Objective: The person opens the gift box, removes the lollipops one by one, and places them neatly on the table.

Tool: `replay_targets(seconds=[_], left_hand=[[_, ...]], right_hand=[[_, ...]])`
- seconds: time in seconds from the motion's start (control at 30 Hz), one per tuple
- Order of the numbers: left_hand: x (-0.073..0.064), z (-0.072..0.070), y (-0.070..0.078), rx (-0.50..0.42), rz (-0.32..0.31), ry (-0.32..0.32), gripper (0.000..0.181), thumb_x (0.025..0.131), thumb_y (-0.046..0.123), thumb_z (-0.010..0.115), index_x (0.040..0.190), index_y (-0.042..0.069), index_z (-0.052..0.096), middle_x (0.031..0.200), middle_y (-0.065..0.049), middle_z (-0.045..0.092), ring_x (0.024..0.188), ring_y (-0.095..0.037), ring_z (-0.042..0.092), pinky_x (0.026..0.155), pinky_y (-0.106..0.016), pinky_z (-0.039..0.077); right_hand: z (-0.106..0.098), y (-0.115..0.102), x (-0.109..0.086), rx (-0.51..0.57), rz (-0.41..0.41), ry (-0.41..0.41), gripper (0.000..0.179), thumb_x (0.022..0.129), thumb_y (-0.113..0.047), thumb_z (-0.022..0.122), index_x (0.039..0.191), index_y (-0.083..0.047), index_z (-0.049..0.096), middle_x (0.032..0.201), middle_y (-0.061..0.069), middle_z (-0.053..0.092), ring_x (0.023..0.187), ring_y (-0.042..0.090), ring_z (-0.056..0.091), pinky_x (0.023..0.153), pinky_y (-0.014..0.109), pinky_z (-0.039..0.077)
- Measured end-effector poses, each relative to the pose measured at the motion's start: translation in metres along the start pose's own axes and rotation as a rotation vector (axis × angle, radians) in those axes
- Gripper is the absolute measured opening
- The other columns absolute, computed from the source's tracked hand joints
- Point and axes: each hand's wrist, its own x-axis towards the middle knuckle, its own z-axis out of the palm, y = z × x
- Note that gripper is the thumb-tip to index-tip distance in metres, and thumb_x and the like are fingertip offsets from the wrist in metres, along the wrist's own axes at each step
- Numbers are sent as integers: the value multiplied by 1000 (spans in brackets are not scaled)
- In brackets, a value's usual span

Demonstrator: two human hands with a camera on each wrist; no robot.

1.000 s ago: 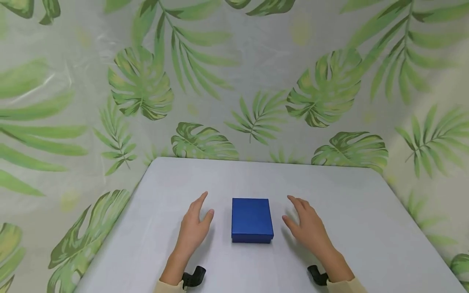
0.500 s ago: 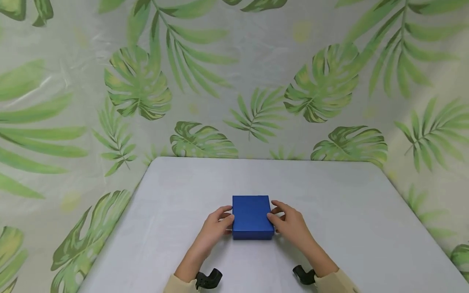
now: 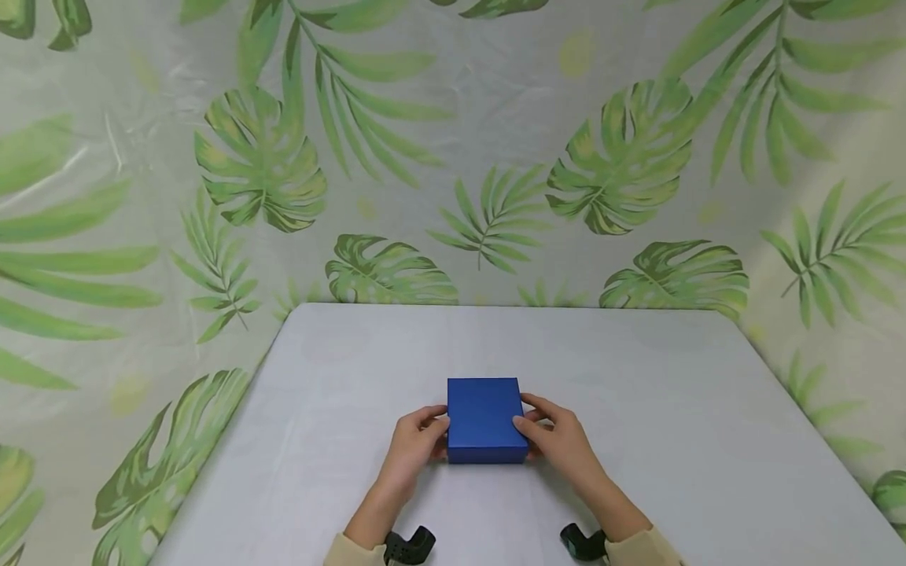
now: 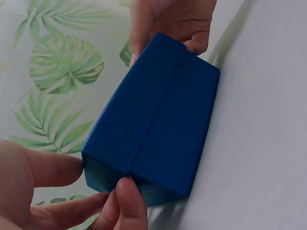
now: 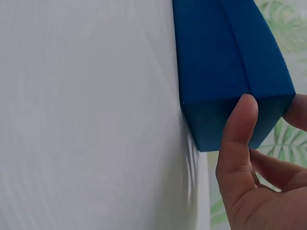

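A blue lidded box [image 3: 485, 417] lies on the white table, square to me in the head view. At its left side my left hand [image 3: 412, 448] grips the edge, with the thumb by the top rim and the other fingers against the side wall. My right hand [image 3: 562, 442] holds the opposite side in the same way. The left wrist view shows the seam between lid and base on the box [image 4: 153, 120], with fingertips at that seam. From the right wrist view, one right fingertip [image 5: 245, 108] presses on the end wall by the seam. The inside of the box is hidden.
The white tabletop [image 3: 354, 354] stretches around the box on all sides. Behind and beside it hangs a leaf-patterned sheet [image 3: 425, 157]. Black devices, such as the left one [image 3: 410, 545], are strapped to both wrists.
Both hands have moved inward from either side of the box and now hold its sides. The box has hardly shifted.
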Motion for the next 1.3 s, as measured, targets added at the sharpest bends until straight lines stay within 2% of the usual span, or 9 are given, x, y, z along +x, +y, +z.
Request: replay_targets(seconds=[0.3,0.73,0.97,1.3], left_hand=[[-3,1,-2,10,23,24,38,99,15,62,133,-2,62,90,-10,63,71,-16,63,62,-29,58],[-1,8,-6,23,19,52,37,99,19,63,132,2,65,88,-9,63,72,-17,62,64,-30,57],[0,7,-5,39,41,69,36,99,19,63,131,3,66,87,-9,62,71,-20,61,64,-32,56],[-3,5,-3,35,61,77,36,98,18,63,131,3,66,87,-8,62,68,-16,59,62,-32,55]], right_hand=[[1,4,-3,65,22,-9,56,92,-29,75,143,-15,57,105,14,60,71,22,64,57,35,59],[-4,7,-4,15,-5,-3,56,93,-31,74,143,-16,57,104,14,61,67,25,64,57,37,60],[-2,5,-2,-16,-9,1,57,93,-34,74,144,-16,56,103,13,61,68,24,64,57,36,59],[0,2,-2,-11,-25,-4,57,92,-35,74,143,-18,56,103,13,61,69,24,64,59,37,60]])
